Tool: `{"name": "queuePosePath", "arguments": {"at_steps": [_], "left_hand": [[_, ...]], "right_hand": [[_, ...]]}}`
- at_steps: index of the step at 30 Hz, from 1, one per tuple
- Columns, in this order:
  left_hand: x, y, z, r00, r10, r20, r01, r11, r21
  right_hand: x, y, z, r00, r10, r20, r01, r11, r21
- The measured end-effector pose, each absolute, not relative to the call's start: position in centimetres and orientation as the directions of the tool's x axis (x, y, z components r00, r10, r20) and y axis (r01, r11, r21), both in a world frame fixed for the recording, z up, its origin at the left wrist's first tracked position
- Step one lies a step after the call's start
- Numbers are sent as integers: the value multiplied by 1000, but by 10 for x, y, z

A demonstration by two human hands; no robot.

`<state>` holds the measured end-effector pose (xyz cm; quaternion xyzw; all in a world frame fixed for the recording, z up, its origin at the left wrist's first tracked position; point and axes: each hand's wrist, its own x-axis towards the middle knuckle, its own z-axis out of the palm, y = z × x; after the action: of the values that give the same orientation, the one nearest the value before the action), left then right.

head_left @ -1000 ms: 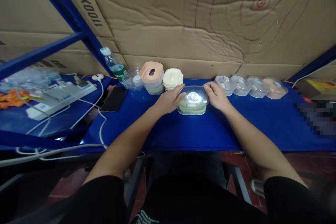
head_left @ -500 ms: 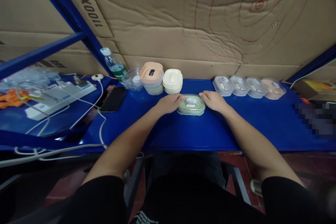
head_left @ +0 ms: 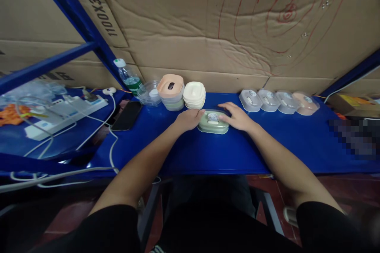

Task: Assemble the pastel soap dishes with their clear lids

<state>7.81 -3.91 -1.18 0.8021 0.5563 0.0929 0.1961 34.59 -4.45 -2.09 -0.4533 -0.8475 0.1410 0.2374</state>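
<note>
A pale green plastic box with a clear lid and a round sticker sits flat on the blue table in front of me. At its left end my left hand grips it, the thumb resting at the lid's edge. My right hand is at the right end with thumb and fingers apart, the thumb over the lid and the fingers behind the far edge. Whether the right fingertips touch the box I cannot tell. Behind it stand a stack of cream parts and a stack topped by a peach piece.
Several lidded boxes line the back right. Clear round lids, a water bottle and a black phone are at the left. A power strip with white cables lies farther left. Cardboard walls the back.
The clear lid has come down onto the green box between both hands. Since then my right hand has loosened and its fingers have spread. The camera view has tilted slightly upward.
</note>
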Motion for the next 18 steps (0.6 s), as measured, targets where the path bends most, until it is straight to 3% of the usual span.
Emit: {"name": "queuePosePath", "arguments": {"at_steps": [3,9,12,14,18], "left_hand": [[79,-41,-11,340,937,-76,876,-286,389],[82,-41,-12,317,947,-59,878,-269,396],[81,-38,-12,312,949,-43,856,-261,446],[78,-36,-12,306,951,-40,836,-248,490],[74,-33,-12,273,962,-3,838,-236,491]], "right_hand": [[343,-46,-27,-673,691,265,555,708,-436],[341,-46,-27,-690,690,221,572,705,-419],[347,-46,-24,-617,766,181,682,635,-362],[352,-44,-22,-499,845,194,803,535,-264],[361,-39,-17,-330,870,367,908,399,-128]]}}
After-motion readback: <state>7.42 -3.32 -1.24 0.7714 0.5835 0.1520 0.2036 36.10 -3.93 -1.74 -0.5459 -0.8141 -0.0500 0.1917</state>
